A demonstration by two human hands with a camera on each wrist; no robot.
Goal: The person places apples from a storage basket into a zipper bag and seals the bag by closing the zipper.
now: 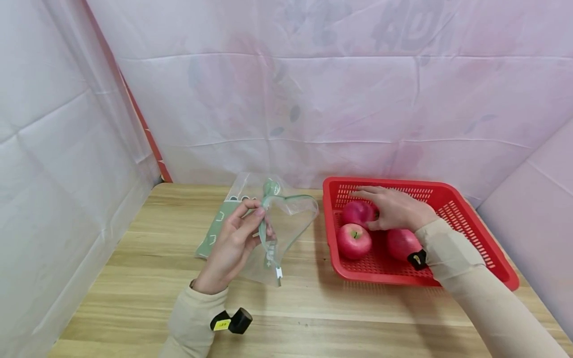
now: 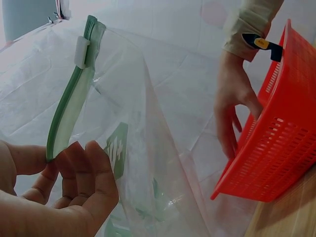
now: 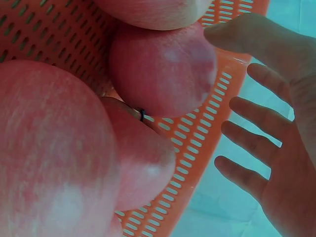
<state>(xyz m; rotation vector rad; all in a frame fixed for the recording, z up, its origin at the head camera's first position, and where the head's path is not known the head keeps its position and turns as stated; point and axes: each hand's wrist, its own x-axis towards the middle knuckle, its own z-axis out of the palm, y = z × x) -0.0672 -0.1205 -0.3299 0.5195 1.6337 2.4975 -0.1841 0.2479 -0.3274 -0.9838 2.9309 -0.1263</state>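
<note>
My left hand (image 1: 234, 244) pinches the rim of a clear plastic zipper bag (image 1: 293, 219) between thumb and fingers. The bag's mouth gapes, edged by a green zip strip (image 2: 63, 111) with a white slider (image 2: 82, 52). At the right, my right hand (image 1: 398, 208) reaches over the red basket (image 1: 380, 279), fingers spread and slightly bent, holding nothing. Its thumb tip is right at a dark red apple (image 3: 163, 74). A lighter red apple (image 1: 354, 241) sits in front of that one, and another apple (image 1: 402, 243) lies partly under the right wrist.
Behind my left hand, green-printed plastic (image 1: 217, 228) lies on the wooden table (image 1: 304, 318). White cloth walls (image 1: 286, 109) close off the back and both sides. The basket stands near the back right, its rim raised around the apples.
</note>
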